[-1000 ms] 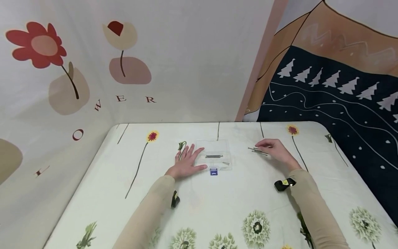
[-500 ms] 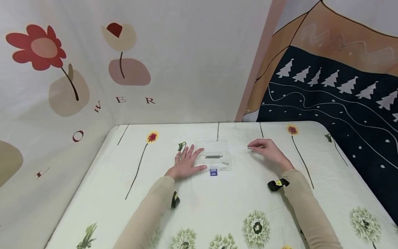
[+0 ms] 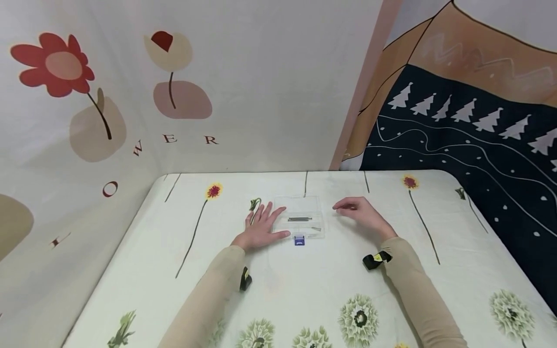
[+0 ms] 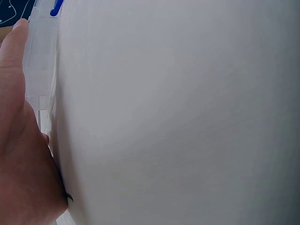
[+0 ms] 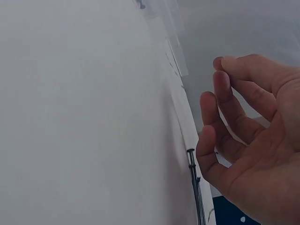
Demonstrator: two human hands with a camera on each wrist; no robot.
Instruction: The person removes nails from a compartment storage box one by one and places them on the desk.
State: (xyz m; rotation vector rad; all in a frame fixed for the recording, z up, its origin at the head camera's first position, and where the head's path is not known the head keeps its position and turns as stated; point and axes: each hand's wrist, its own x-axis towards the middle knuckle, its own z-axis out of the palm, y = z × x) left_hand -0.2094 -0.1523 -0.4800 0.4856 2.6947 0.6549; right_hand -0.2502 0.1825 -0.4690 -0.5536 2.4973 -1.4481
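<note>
A clear plastic box (image 3: 315,205) lies with its lid raised back and its blue latch (image 3: 299,240) toward the person. Several long grey nails (image 3: 299,219) lie in one of its compartments, and a few short nails (image 3: 316,228) in another. My left hand (image 3: 258,232) rests with spread fingers at the box's left side, the thumb by its front edge. To the right of the box, my right hand (image 3: 359,213) hovers over the cloth, fingers loosely bent, thumb near the index fingertip. Nothing shows between them. In the right wrist view, loose nails (image 5: 196,187) lie beyond the fingers.
A white flower-print cloth (image 3: 300,285) covers the table. Behind it hangs a pale wall cloth (image 3: 270,96), and at the right a dark one with white trees (image 3: 461,130). Black wrist cameras (image 3: 376,260) are strapped to both forearms.
My right hand has moved left from the loose nails toward the box. It now hides them in the head view. My left hand and the box have stayed put.
</note>
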